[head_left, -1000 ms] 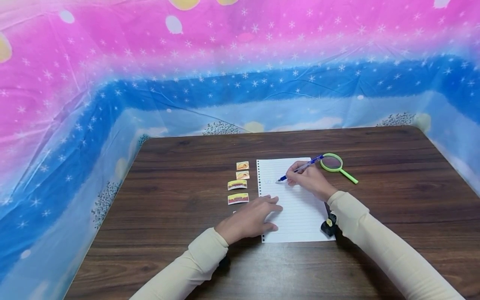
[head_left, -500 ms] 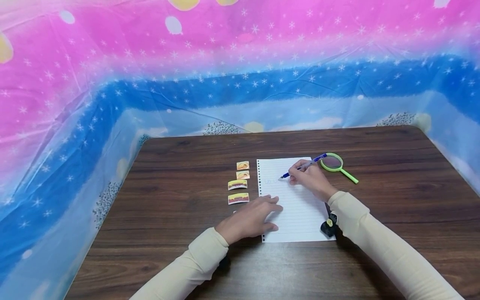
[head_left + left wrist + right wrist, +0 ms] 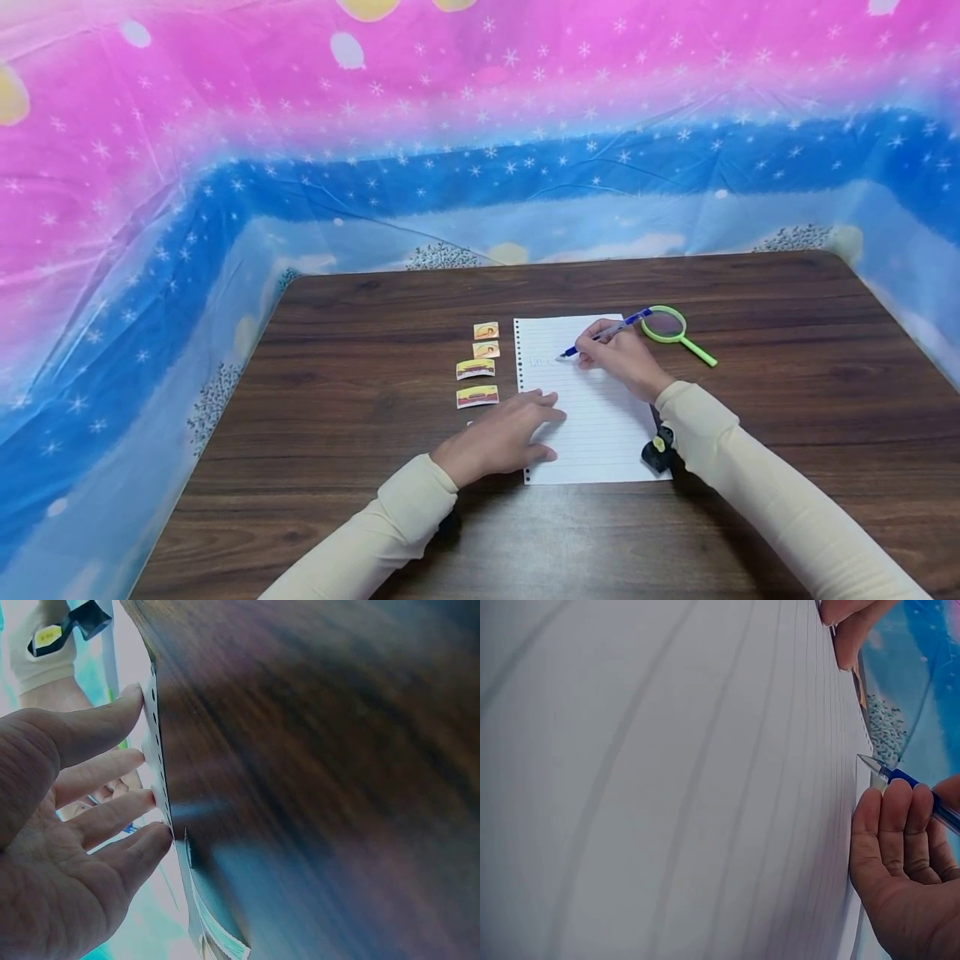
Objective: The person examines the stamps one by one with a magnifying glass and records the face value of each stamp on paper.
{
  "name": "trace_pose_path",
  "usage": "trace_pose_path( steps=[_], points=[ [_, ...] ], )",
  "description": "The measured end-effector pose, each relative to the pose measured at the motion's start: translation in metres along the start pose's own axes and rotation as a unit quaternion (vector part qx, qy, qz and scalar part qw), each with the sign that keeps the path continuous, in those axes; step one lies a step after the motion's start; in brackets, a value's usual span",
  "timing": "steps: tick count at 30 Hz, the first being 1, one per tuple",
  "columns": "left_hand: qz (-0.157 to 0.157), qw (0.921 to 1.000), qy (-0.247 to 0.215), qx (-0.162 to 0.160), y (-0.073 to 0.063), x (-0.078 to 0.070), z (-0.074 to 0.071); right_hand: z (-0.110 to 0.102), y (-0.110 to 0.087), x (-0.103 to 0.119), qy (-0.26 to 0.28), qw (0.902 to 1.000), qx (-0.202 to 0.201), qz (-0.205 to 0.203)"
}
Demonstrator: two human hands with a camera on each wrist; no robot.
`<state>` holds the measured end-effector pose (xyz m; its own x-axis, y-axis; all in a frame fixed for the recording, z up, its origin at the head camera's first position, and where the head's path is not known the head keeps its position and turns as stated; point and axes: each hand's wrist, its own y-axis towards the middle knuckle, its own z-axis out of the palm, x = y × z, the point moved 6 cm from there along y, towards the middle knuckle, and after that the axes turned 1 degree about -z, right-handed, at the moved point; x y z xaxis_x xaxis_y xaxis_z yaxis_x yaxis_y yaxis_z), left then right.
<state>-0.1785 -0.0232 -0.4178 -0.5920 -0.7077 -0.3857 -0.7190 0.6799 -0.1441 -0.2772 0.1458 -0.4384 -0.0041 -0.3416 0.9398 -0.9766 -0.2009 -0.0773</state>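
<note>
My right hand [image 3: 621,358] grips a blue pen [image 3: 606,334], its tip down on a sheet of lined paper [image 3: 600,442] beside a short row of faint blue handwriting [image 3: 542,362]. In the right wrist view, the curled fingers [image 3: 897,817] lie along the sheet and the pen tip meets the page. My left hand [image 3: 506,433] rests with spread fingers on the sheet's punched left edge; in the left wrist view its fingertips [image 3: 161,834] press along the row of holes. Nothing is held in it.
A green magnifying glass [image 3: 678,336] lies just right of the paper. Several small printed cards, including a yellow and red card [image 3: 477,397] and an orange card [image 3: 486,331], form a column to its left. All lie on a dark wooden table [image 3: 337,375].
The pen and right hand have shifted slightly right along the written line, which has grown a little longer. My left hand has stayed in place.
</note>
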Motion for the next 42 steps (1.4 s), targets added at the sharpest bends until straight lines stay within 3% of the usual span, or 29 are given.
trace_pose_path(
  steps=[13, 26, 42],
  points=[
    [-0.008, 1.0, 0.003, 0.004, -0.0008, 0.0001, -0.0007, 0.0007, 0.0023, 0.0006, -0.007, 0.9999, 0.008, -0.003],
    [-0.01, 0.9999, 0.003, 0.003, -0.0009, -0.0005, 0.0, -0.0022, 0.002, -0.002, 0.0, 0.9994, -0.021, 0.027],
    [-0.003, 1.0, 0.002, 0.003, -0.0015, -0.0011, 0.0, -0.0011, 0.0013, -0.0028, 0.011, 0.9993, -0.031, 0.015]
  ],
)
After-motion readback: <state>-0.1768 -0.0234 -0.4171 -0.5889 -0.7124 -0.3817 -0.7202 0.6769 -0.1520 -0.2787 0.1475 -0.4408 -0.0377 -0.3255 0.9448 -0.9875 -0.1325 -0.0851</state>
